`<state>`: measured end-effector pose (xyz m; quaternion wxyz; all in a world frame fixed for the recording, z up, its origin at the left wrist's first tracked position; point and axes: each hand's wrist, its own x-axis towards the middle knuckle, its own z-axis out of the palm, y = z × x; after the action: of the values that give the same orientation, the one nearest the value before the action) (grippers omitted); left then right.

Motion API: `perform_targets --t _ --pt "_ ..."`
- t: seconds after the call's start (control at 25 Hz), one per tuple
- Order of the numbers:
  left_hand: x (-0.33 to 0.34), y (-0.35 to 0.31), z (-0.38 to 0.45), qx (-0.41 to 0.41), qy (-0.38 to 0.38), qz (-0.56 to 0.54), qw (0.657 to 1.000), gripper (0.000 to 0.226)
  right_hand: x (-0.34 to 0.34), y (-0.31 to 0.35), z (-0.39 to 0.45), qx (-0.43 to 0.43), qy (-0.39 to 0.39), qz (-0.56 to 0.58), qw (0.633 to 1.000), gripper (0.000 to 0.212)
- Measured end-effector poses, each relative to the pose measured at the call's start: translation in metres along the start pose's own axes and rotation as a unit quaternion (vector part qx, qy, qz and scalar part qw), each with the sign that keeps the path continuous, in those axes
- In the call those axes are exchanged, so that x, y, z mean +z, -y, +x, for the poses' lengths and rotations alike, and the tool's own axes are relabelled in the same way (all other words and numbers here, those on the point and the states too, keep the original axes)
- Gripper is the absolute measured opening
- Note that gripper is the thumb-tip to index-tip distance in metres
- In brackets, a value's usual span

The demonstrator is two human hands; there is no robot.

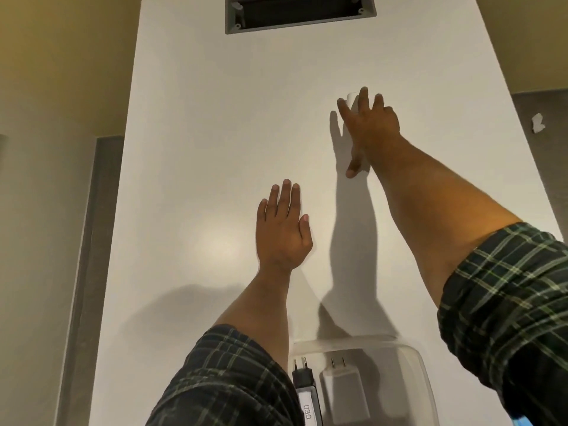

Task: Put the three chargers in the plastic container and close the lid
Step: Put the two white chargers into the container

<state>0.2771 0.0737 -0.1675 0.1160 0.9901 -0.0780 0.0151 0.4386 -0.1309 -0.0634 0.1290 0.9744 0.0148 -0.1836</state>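
Note:
A clear plastic container (412, 358) sits at the near edge of the white table. Inside it lie a black charger (304, 379) with a white label and a white charger (344, 392), prongs pointing away from me. My right hand (368, 124) is stretched far out with spread fingers over a small white charger (351, 98), which peeks out between the fingers; whether it touches it I cannot tell. My left hand (284, 229) lies flat on the table with straight fingers, holding nothing. No lid is clearly visible.
A grey rectangular cable opening (299, 13) is set into the table's far end. The white table (199, 133) runs long and narrow away from me, with floor on both sides. A small white scrap (538, 123) lies on the floor at the right.

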Motion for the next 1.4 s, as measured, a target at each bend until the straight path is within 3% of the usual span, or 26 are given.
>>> perform_targets --t 0.2,0.64,0.84,1.0,1.04,1.2,1.4 --pt "0.001 0.0 0.0 -0.001 -0.008 -0.004 1.0 0.064 -0.005 -0.002 0.014 -0.013 0.049 0.044 0.998 0.163" --pt "0.001 0.0 0.001 -0.002 0.003 0.006 1.0 0.064 0.004 -0.002 0.019 -0.019 0.043 0.065 0.997 0.146" --pt "-0.003 -0.001 0.0 -0.004 0.014 0.009 1.0 0.064 0.023 -0.017 0.007 -0.017 0.007 0.137 0.99 0.102" --pt "-0.004 -0.001 0.0 -0.004 0.021 0.015 1.0 0.064 0.042 -0.022 -0.013 -0.012 -0.116 0.165 0.979 0.034" --pt "-0.004 -0.001 0.0 -0.005 0.02 0.016 1.0 0.063 0.046 -0.021 -0.02 -0.014 -0.14 0.154 0.978 0.026" --pt "-0.003 -0.001 -0.002 -0.003 0.016 0.015 1.0 0.063 0.058 -0.023 -0.049 -0.025 -0.168 0.149 0.974 0.028" --pt "-0.004 0.0 -0.001 0.001 0.037 0.026 0.999 0.061 0.064 -0.017 -0.106 -0.028 -0.184 0.276 0.943 0.029"
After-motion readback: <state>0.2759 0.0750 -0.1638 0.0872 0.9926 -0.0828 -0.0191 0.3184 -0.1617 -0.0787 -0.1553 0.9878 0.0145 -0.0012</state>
